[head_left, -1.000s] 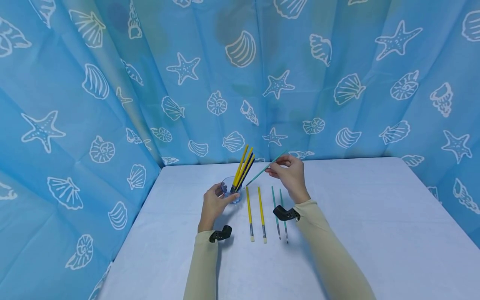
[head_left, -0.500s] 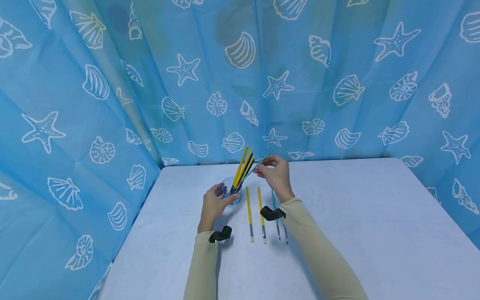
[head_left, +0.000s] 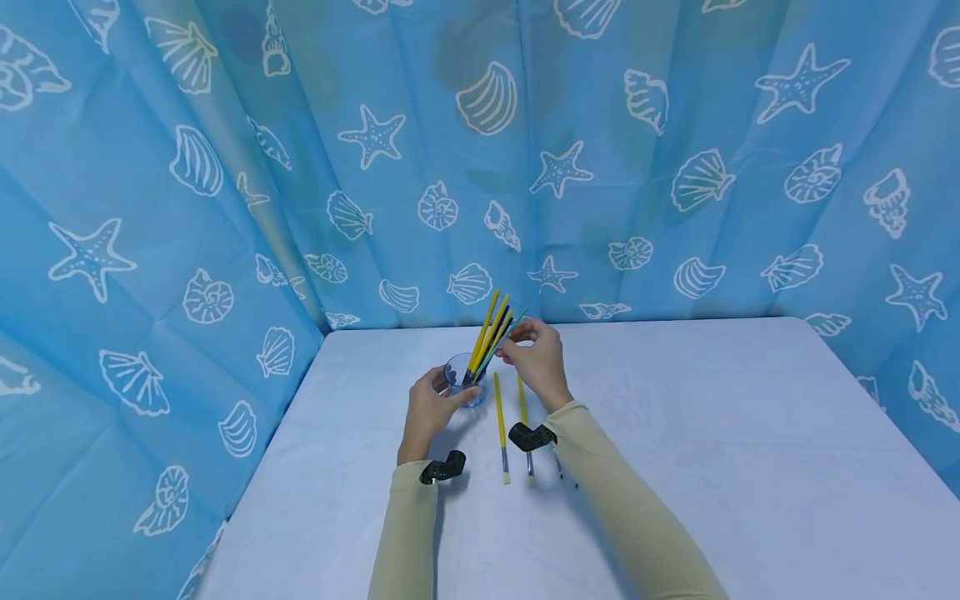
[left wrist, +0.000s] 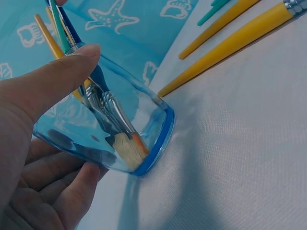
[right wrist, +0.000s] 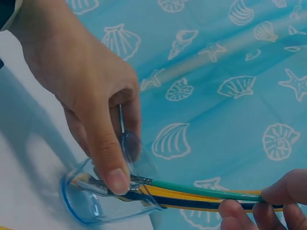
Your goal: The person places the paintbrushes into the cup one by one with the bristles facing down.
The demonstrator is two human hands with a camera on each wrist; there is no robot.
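My left hand (head_left: 429, 412) grips a clear blue cup (left wrist: 165, 124) at the table's back left, thumb and fingers on opposite sides of it. Several yellow and dark blue paintbrushes lean in the cup, bristles down, handles rising to the right. Between thumb and fingers, my right hand (head_left: 538, 362) pinches a green paintbrush (right wrist: 192, 187) near its handle end. The metal collar of that brush is at the cup's mouth, alongside the other brushes. Its bristles are hard to make out among the others.
On the white cloth (head_left: 712, 458) right of the cup lie two yellow paintbrushes (head_left: 501, 425). Tips of two more brushes (head_left: 560, 472) show beside my right forearm, which hides the rest. A blue shell-print curtain (head_left: 420, 108) hangs behind and to the sides.
My right hand has moved left and slightly down, bringing the green paintbrush from beside the cup into its mouth and steeper. The left hand and cup have stayed put.
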